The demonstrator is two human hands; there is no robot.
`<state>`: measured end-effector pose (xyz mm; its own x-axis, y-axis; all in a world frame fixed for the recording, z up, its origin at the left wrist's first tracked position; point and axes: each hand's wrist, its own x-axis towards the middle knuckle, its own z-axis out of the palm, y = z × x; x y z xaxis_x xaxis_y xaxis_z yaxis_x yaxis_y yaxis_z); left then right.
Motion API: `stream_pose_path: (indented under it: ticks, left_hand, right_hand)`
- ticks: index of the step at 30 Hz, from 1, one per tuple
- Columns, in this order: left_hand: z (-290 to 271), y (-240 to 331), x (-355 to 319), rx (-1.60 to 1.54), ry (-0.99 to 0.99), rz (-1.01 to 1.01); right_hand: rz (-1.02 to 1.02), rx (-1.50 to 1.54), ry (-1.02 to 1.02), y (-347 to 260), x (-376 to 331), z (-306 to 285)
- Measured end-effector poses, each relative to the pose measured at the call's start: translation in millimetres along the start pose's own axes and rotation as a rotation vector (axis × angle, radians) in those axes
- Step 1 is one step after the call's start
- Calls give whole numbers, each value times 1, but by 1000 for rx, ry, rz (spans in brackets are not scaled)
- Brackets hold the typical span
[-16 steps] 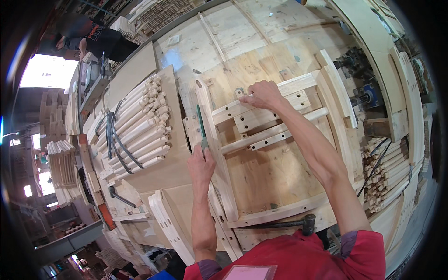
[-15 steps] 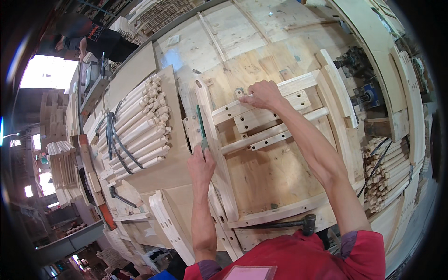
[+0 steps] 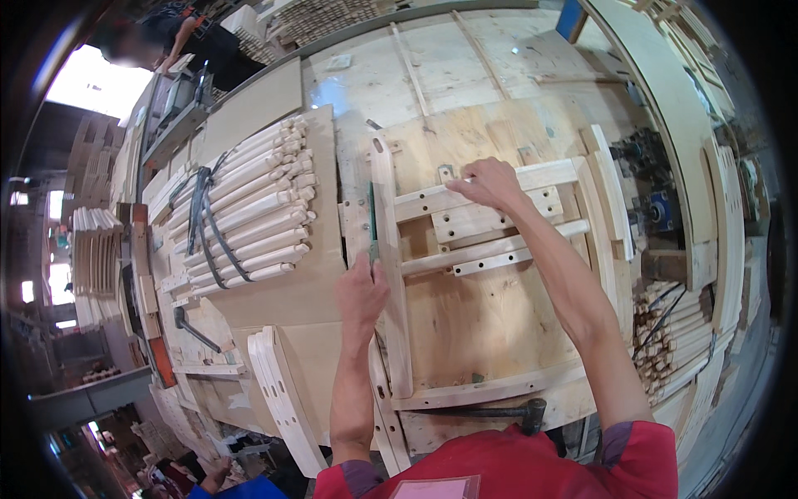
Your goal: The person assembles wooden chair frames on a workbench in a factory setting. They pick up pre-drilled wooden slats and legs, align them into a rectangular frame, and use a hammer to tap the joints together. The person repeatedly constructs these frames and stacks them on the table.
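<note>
- The workbench (image 3: 499, 83) is a broad plywood surface that fills most of the view, pale and scuffed, with seams running across it.
- The wooden frame (image 3: 490, 249) lies flat on the bench in front of the person: two long side pieces joined by several cross rails, the middle rails drilled with small holes.
- A stack of curved wooden legs (image 3: 249, 208) lies to the left of the frame, bound with dark straps (image 3: 204, 216) and well apart from both hands.
- More bundled wooden parts (image 3: 665, 333) sit at the right edge of the bench, beside the frame's right side piece.
- A hammer (image 3: 499, 412) with a dark head lies along the near edge of the bench, just below the frame's bottom rail and touched by neither hand.
- The right hand (image 3: 490, 183) reaches across to the top rail of the frame; its fingers are curled down and close together, pressing on the rail's upper edge near a small metal piece (image 3: 446, 173). Whether they pinch anything small cannot be told.
- The left hand (image 3: 362, 291) rests against the frame's left side piece, fingers bent and narrow, gripping a thin green tool (image 3: 372, 220) that stands along that piece.
</note>
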<state>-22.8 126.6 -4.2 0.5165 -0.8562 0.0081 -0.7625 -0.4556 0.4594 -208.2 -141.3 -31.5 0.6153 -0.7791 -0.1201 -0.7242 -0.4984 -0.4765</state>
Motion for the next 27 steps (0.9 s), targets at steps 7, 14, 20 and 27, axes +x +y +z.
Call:
stream_pose_path:
  ticks: [7, 14, 20, 27]
  left_hand:
    - [2, -1, -3, -13, 52, 8]
    - [5, -1, 0, 11, 94, 46]
    - [8, 5, -1, 17, 133, 46]
    - [8, 3, -5, 43, 160, 32]
  right_hand:
    - [-36, 0, -6, 0, 2, 3]
    - [-17, -23, -55, -4, 1, -5]
    - [-53, -56, 75, 1, -4, 5]
    - [-85, -73, 65, -7, -7, 2]
